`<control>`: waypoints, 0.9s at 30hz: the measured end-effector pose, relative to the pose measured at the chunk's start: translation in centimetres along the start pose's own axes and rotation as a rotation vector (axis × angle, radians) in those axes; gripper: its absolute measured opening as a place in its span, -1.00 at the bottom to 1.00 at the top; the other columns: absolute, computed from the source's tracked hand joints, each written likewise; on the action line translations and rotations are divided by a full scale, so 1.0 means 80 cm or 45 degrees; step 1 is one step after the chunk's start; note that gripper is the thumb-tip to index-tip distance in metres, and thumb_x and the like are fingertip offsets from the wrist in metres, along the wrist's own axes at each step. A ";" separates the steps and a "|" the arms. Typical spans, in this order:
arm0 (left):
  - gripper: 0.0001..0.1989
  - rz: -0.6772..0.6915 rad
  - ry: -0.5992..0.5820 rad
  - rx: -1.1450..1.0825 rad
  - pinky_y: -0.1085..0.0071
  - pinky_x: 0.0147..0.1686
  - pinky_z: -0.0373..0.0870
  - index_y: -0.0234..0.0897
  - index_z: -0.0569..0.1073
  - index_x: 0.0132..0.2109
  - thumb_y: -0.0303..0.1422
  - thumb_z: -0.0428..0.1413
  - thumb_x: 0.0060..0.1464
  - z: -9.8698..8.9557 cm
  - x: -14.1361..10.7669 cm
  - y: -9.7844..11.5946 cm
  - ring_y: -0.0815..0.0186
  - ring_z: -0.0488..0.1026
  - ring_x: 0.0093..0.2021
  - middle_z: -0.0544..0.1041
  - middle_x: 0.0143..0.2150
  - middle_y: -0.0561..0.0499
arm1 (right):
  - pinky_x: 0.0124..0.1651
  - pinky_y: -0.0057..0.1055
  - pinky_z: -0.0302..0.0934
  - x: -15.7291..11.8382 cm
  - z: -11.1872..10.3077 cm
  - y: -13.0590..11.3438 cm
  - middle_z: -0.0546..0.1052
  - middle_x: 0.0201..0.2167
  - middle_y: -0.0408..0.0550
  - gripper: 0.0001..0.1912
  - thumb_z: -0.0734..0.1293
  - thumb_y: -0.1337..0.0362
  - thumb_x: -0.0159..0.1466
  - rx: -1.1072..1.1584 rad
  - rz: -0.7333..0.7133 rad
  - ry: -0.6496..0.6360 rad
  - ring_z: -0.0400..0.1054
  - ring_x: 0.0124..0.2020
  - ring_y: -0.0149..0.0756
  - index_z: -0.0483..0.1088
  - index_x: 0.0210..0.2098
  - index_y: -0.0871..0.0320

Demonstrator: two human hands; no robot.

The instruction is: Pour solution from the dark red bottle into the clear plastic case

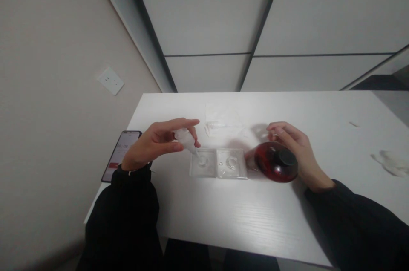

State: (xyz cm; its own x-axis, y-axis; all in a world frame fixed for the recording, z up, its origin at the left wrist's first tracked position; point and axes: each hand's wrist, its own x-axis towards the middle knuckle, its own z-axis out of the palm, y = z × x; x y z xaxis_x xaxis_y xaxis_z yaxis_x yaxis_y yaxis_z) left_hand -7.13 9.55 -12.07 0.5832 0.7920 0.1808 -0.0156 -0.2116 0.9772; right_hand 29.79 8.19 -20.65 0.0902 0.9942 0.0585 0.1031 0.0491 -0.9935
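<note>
My left hand (156, 141) pinches a small crumpled white tissue (185, 138) between thumb and fingers, the index finger stretched out above it. The tissue's lower end reaches the left half of a clear plastic case (211, 174). That case lies flat, with two square halves and a round shape in each. My right hand (295, 136) has curled fingers at the back of a dark red see-through bottle (271, 163). The bottle looks tilted, its narrower side towards the case and its wide end with a dark round patch facing me. It hides part of the hand's hold.
A clear plastic wrapper (223, 122) lies behind the case. On the left stands a phone (119, 151), partly behind my wrist. Crumpled white tissue (391, 163) and a small scrap (354, 124) lie at the right. A wall with a socket (110, 80) borders the white table (223, 211).
</note>
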 end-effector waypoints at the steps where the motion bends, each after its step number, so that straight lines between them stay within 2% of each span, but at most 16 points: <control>1: -0.56 -0.012 -0.009 0.032 0.28 -0.10 0.59 0.04 0.64 0.26 -0.18 0.39 0.25 0.000 0.001 0.001 0.20 0.67 -0.14 0.72 -0.13 -0.05 | -0.34 -0.31 0.31 0.000 0.000 0.000 0.51 -0.44 -0.11 -0.51 0.54 -0.28 0.21 -0.019 -0.004 -0.003 0.37 -0.39 -0.26 0.58 -0.31 0.02; 5: -0.55 -0.042 -0.117 0.145 0.31 0.00 0.56 0.09 0.63 0.26 -0.31 0.38 0.26 0.001 0.005 0.004 0.23 0.63 -0.07 0.73 -0.09 -0.01 | -0.33 -0.33 0.29 0.000 0.000 0.003 0.52 -0.42 -0.12 -0.51 0.53 -0.27 0.22 -0.064 0.015 -0.009 0.38 -0.39 -0.27 0.58 -0.30 0.04; 8: -0.48 -0.105 -0.216 0.224 0.25 0.15 0.53 0.00 0.61 0.29 -0.34 0.40 0.20 0.005 0.009 0.003 0.20 0.63 0.01 0.73 -0.05 -0.02 | -0.31 -0.33 0.31 0.000 0.000 0.004 0.56 -0.40 -0.10 -0.52 0.54 -0.25 0.22 -0.070 0.017 -0.028 0.40 -0.38 -0.27 0.59 -0.30 0.05; 11: -0.61 -0.214 -0.287 0.327 0.14 0.26 0.49 -0.13 0.67 0.12 -0.30 0.43 0.14 0.009 0.013 0.003 0.12 0.64 0.07 0.73 -0.01 -0.06 | -0.31 -0.34 0.33 -0.001 0.000 0.005 0.59 -0.38 -0.09 -0.53 0.53 -0.24 0.23 -0.067 0.005 -0.032 0.42 -0.38 -0.27 0.59 -0.30 0.05; 13: -0.75 -0.265 -0.317 0.386 0.10 0.30 0.47 -0.15 0.68 -0.04 -0.28 0.43 0.13 0.011 0.017 0.002 0.09 0.63 0.11 0.72 0.03 -0.07 | -0.32 -0.34 0.34 -0.002 0.001 0.005 0.59 -0.38 -0.09 -0.53 0.53 -0.24 0.23 -0.068 0.001 -0.029 0.42 -0.39 -0.27 0.59 -0.30 0.05; 15: -0.81 -0.297 -0.336 0.405 0.07 0.33 0.44 -0.14 0.67 -0.11 -0.28 0.43 0.13 0.012 0.019 -0.001 0.06 0.62 0.17 0.71 0.06 -0.06 | -0.33 -0.34 0.34 -0.002 0.001 0.005 0.59 -0.37 -0.09 -0.53 0.53 -0.25 0.22 -0.075 -0.005 -0.030 0.42 -0.39 -0.27 0.59 -0.30 0.04; 20: -0.80 -0.277 -0.416 0.304 0.09 0.31 0.45 -0.13 0.67 -0.11 -0.33 0.44 0.11 0.009 0.024 -0.018 0.07 0.61 0.19 0.71 0.01 -0.05 | -0.32 -0.33 0.34 -0.002 0.000 0.005 0.60 -0.37 -0.10 -0.53 0.54 -0.25 0.22 -0.079 0.001 -0.049 0.42 -0.40 -0.28 0.58 -0.31 0.03; 23: -0.81 -0.248 -0.452 0.244 0.13 0.29 0.47 -0.16 0.67 -0.11 -0.37 0.43 0.11 0.007 0.024 -0.024 0.10 0.62 0.17 0.68 0.11 -0.09 | -0.32 -0.33 0.31 -0.002 0.000 0.005 0.58 -0.39 -0.12 -0.55 0.54 -0.23 0.23 -0.062 0.017 -0.055 0.40 -0.40 -0.30 0.58 -0.31 0.03; 27: -0.80 -0.290 -0.508 0.194 0.12 0.34 0.43 -0.13 0.69 -0.04 -0.40 0.38 0.18 0.003 0.024 -0.024 0.08 0.57 0.29 0.63 0.25 -0.13 | -0.34 -0.32 0.27 -0.003 -0.001 0.006 0.57 -0.39 -0.13 -0.58 0.53 -0.20 0.25 -0.061 0.037 -0.067 0.37 -0.42 -0.31 0.56 -0.31 0.03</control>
State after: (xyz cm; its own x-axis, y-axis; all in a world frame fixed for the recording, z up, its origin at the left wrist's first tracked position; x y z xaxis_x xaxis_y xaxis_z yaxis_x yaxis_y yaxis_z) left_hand -5.82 11.33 -13.67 0.8247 0.5524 -0.1217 0.2503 -0.1635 0.9542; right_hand 29.87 7.98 -21.11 0.0416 0.9989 0.0233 0.1483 0.0169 -0.9888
